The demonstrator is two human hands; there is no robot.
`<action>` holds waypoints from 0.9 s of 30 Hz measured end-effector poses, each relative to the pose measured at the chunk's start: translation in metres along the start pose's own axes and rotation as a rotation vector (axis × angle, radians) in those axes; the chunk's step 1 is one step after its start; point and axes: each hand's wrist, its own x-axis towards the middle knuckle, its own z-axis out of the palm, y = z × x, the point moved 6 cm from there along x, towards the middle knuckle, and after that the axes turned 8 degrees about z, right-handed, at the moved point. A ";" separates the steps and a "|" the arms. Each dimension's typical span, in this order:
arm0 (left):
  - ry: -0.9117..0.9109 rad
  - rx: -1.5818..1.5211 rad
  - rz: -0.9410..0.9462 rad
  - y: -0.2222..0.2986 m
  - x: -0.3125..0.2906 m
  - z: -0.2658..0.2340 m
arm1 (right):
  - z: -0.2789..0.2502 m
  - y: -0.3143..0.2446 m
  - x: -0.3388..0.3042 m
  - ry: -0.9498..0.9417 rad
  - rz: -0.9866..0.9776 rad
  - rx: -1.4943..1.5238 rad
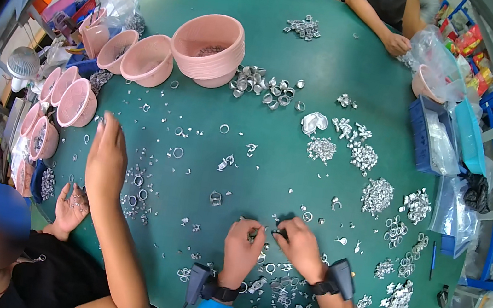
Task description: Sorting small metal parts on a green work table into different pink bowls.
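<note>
Many small, shiny metal pieces lie along the near edge of the green worktop, long axes pointing every way. The left hand curls nearly closed, knuckles toward the far edge; the right hand angles leftward, fingers bent inward. I cannot tell what either grips. Near the right edge sits a knobbly silvery heap.

At lower centre, anything in your left hand or right hand is too small to tell.
</note>
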 end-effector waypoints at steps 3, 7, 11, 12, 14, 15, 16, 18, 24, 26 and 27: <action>0.015 -0.366 -0.250 -0.018 -0.004 -0.004 | 0.009 0.002 -0.004 -0.019 -0.034 -0.022; 0.081 -0.658 -0.371 -0.010 0.005 -0.008 | 0.009 0.031 -0.010 -0.312 0.394 0.626; 0.028 -0.844 -0.512 -0.022 0.003 -0.001 | 0.007 0.012 -0.002 -0.423 0.665 1.368; -0.050 -0.694 -0.510 -0.023 0.002 0.002 | 0.009 0.011 0.002 -0.458 0.689 1.418; -0.129 -0.540 -0.504 -0.027 0.001 0.009 | 0.012 0.023 0.016 -0.354 0.530 1.136; -0.147 -0.159 -0.191 -0.016 0.008 0.007 | 0.007 0.025 0.022 -0.250 0.374 0.850; -0.157 0.220 0.126 -0.001 0.011 0.010 | 0.004 0.023 0.025 -0.129 0.253 0.613; -0.177 0.330 0.207 0.000 0.009 0.015 | 0.003 0.006 0.024 -0.082 0.148 0.371; -0.230 0.501 0.230 -0.004 0.002 0.009 | 0.001 0.013 0.013 -0.106 0.164 0.042; -0.192 0.496 0.209 0.004 0.005 0.004 | -0.004 0.004 0.020 -0.099 0.174 0.049; -0.192 0.495 0.210 0.004 0.006 0.005 | -0.005 -0.001 0.023 -0.090 0.182 0.058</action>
